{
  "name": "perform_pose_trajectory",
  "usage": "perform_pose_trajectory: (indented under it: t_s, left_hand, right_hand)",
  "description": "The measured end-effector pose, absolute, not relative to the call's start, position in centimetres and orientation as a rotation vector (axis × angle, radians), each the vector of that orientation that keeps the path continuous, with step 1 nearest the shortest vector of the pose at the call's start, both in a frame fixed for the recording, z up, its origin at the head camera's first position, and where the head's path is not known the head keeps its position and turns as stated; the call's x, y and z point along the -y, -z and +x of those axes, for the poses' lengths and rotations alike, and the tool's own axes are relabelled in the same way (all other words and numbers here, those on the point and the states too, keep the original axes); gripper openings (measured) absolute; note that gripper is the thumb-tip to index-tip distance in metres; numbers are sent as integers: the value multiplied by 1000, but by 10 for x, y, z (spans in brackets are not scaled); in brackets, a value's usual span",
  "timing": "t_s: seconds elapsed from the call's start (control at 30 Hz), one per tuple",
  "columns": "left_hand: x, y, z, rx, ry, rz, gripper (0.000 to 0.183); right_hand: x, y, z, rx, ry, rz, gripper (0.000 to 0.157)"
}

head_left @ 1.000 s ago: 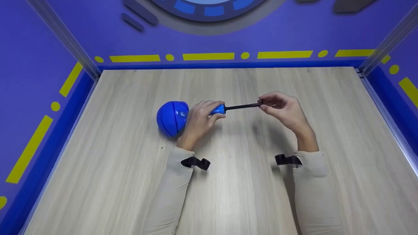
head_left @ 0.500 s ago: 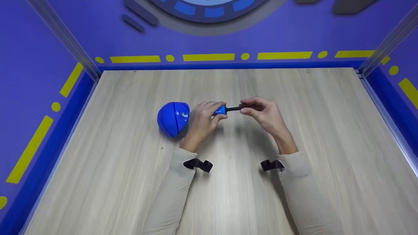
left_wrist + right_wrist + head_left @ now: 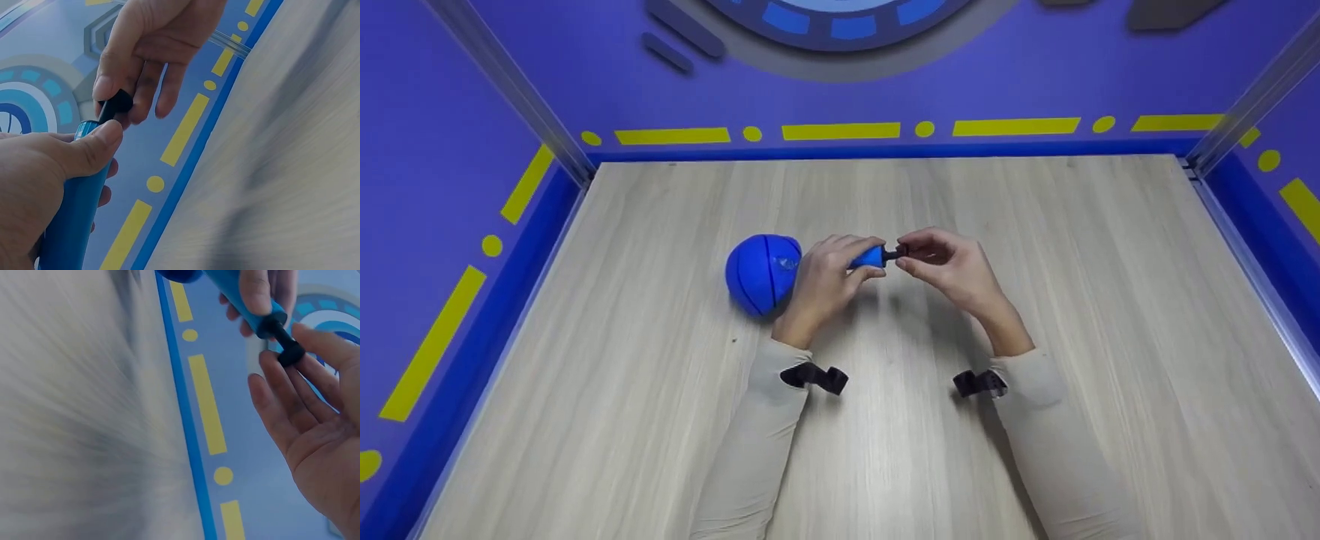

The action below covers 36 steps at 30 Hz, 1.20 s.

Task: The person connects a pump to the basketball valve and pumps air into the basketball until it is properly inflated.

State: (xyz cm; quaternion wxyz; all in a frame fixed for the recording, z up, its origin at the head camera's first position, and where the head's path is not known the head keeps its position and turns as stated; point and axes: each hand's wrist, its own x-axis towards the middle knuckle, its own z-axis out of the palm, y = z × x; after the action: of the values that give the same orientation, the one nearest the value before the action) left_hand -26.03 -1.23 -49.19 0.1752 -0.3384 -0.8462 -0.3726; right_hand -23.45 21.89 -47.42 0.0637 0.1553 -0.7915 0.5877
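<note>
A blue ball (image 3: 757,274) with dark seams sits on the table, its side looking dented and wrinkled near the left hand. My left hand (image 3: 821,281) grips the blue barrel of a hand pump (image 3: 870,256), thumb along it in the left wrist view. The barrel's ball-side end is hidden behind that hand. Only a short piece of the black plunger rod shows outside the barrel. My right hand (image 3: 956,270) pinches the black plunger handle (image 3: 291,355) between thumb and fingertips, close to the left hand. Its other fingers are spread loosely in the right wrist view.
Light wood table (image 3: 607,420) lies beneath both hands. Blue walls (image 3: 840,97) with yellow markings stand at the back and sides. A black wrist camera mount (image 3: 815,377) sits on the left sleeve, another mount (image 3: 981,383) on the right.
My right hand has moved left toward the left hand, sliding the long black rod into the pump barrel. The left hand keeps its grip, and the ball has barely shifted.
</note>
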Motion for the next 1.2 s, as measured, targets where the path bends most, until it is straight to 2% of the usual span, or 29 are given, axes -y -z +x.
perform_pose_trajectory:
  t_s: [0.3, 0.57, 0.77, 1.2]
  left_hand:
    - [17, 492, -263, 2398, 1026, -925, 40]
    - [17, 490, -263, 2392, 1026, -929, 41]
    - [13, 491, -261, 2380, 1018, -902, 39]
    - [5, 493, -255, 2412, 971, -939, 40]
  right_hand:
    - [-267, 460, -231, 2443, -1622, 382, 26]
    - [-289, 455, -230, 2367, -1826, 334, 34]
    - [-278, 459, -231, 2322, -1849, 307, 30]
    - [-219, 480, -238, 2341, -1930, 346, 27]
